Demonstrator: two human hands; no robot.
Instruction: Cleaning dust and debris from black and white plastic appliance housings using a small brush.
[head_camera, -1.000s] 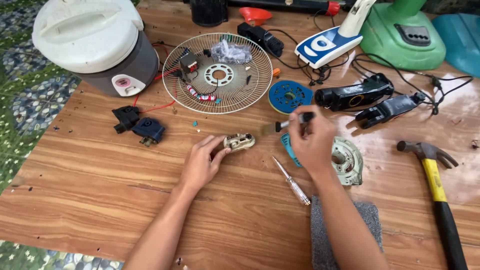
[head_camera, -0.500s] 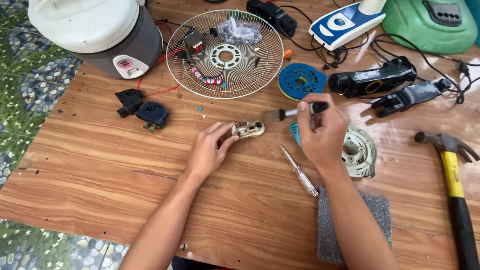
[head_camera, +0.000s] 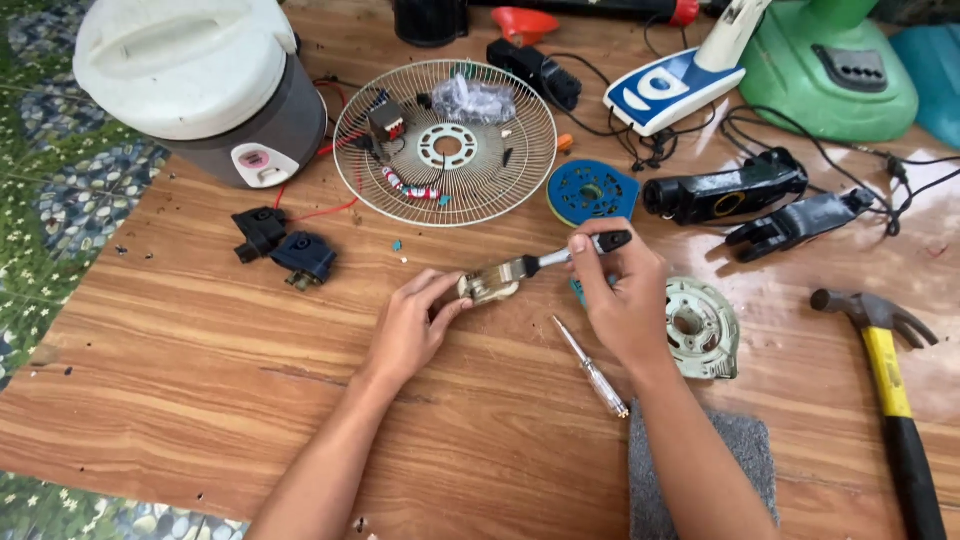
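Note:
My left hand (head_camera: 412, 325) rests on the wooden table (head_camera: 180, 380) and pinches a small beige switch part (head_camera: 487, 287) against the surface. My right hand (head_camera: 620, 295) grips a small brush (head_camera: 560, 258) with a black handle and metal ferrule. Its bristle end touches the beige part. A clear-handled test screwdriver (head_camera: 592, 367) lies on the table just below and between my hands. A pale green round motor housing part (head_camera: 702, 327) sits right of my right hand.
A wire fan grille (head_camera: 445, 140) holding small parts lies behind. A white rice cooker (head_camera: 195, 85), two black parts (head_camera: 285, 247), a blue disc (head_camera: 590, 190), black gun-shaped casings (head_camera: 725, 190), an iron (head_camera: 680, 70), a yellow-handled hammer (head_camera: 890, 390) and a grey cloth (head_camera: 740, 450) surround them.
My right hand has lowered the brush leftward until its bristles meet the beige part. My left hand keeps holding that part. The camera has shifted slightly.

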